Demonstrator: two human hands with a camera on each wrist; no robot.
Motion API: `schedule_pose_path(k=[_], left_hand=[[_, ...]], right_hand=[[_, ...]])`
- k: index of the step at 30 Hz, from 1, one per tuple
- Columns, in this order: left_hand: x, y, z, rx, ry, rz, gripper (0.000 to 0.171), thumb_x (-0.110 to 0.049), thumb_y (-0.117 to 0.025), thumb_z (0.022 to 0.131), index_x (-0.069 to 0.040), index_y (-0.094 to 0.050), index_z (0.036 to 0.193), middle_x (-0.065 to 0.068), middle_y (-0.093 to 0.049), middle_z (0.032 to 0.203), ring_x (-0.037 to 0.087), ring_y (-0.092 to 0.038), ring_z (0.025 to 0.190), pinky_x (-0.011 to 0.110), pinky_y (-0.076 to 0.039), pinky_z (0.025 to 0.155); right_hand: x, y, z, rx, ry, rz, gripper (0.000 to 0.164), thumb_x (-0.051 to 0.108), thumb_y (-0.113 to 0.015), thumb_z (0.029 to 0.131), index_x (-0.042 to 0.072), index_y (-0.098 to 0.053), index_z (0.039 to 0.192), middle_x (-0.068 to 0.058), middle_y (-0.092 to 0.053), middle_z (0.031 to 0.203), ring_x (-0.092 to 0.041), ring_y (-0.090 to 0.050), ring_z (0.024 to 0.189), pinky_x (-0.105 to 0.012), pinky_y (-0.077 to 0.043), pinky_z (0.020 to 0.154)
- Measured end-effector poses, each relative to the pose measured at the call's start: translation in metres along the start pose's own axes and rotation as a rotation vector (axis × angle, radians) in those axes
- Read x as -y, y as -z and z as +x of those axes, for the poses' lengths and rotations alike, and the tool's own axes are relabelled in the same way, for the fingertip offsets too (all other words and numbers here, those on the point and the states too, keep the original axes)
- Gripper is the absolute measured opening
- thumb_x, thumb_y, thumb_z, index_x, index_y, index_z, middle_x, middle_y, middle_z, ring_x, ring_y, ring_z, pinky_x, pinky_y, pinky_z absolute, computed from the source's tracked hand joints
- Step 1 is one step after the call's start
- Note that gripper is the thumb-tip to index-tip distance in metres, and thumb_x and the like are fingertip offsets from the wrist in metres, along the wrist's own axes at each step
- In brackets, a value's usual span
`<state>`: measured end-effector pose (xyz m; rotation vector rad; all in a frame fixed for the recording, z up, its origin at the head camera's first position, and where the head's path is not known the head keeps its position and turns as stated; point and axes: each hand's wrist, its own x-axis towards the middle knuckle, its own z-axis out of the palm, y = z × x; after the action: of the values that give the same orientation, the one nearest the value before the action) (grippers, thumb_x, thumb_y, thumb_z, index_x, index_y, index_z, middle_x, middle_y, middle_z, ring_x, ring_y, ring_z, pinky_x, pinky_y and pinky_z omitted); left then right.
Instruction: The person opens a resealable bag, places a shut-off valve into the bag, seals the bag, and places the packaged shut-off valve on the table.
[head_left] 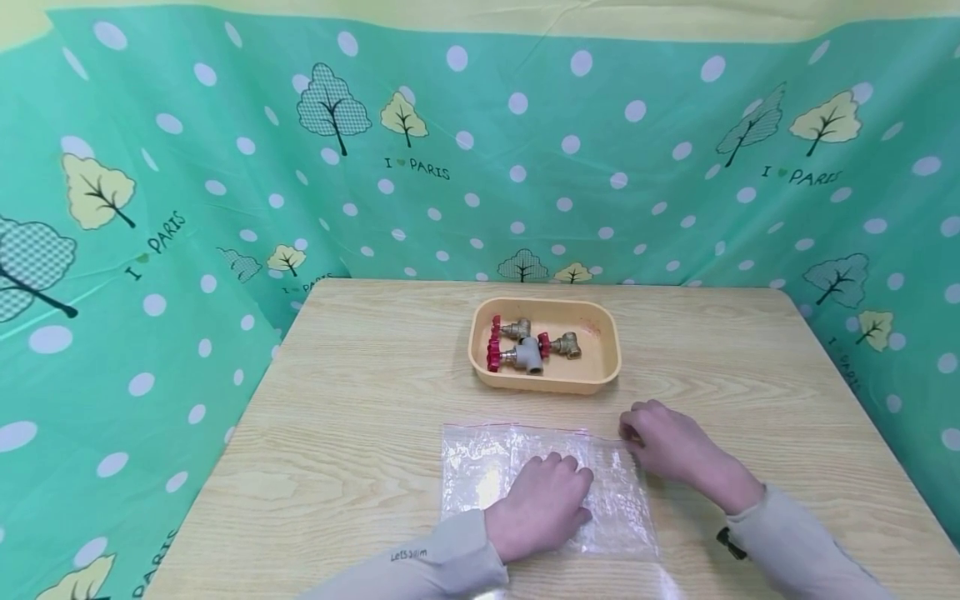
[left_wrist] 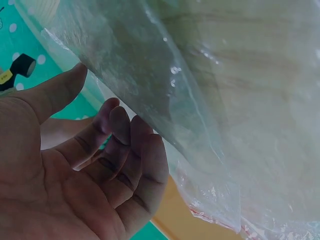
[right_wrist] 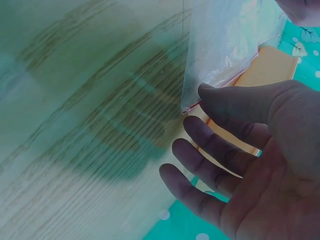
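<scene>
A clear zip-lock bag (head_left: 480, 467) with a red line along its top edge lies flat on the table. My left hand (head_left: 542, 504) rests over its middle, fingers bent loosely and thumb apart in the left wrist view; that hand (left_wrist: 95, 170) holds nothing. At the bag's upper right corner is my right hand (head_left: 667, 442). In the right wrist view the right hand (right_wrist: 255, 150) pinches the red-lined corner with its thumb, the index finger partly hidden behind it. The other fingers lie loosely bent.
Beyond the bag stands a peach-coloured tray (head_left: 545, 386). Inside are a grey valve (head_left: 528, 356) and two brass valves, each with a red handwheel. A green patterned cloth (head_left: 517, 125) surrounds the wooden table (head_left: 337, 433) at the back and sides.
</scene>
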<state>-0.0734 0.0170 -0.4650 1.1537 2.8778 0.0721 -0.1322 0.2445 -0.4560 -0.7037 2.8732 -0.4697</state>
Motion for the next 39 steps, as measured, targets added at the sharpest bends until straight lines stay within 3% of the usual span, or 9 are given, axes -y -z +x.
schedule_pose_path(k=[28,39], left_hand=[[-0.002,0.002,-0.003,-0.014,0.004,-0.008,0.029,-0.047,-0.080,0.091,-0.021,-0.069,0.094,-0.007,-0.059,0.080,0.010,-0.053,0.069,0.025,-0.041,0.055],[-0.002,0.005,-0.002,0.004,0.014,-0.013,0.033,-0.050,-0.075,0.095,-0.020,-0.067,0.083,-0.007,-0.056,0.076,0.010,-0.053,0.067,0.026,-0.043,0.055]], right_hand=[[-0.002,0.008,-0.003,0.044,-0.003,0.022,0.026,-0.004,-0.078,0.081,0.018,-0.065,0.080,0.009,-0.058,0.076,-0.011,-0.053,0.072,-0.032,-0.051,0.063],[-0.007,0.023,-0.010,0.037,0.006,0.038,0.014,0.001,-0.074,0.084,0.013,-0.068,0.084,0.007,-0.065,0.079,-0.007,-0.055,0.068,-0.032,-0.052,0.062]])
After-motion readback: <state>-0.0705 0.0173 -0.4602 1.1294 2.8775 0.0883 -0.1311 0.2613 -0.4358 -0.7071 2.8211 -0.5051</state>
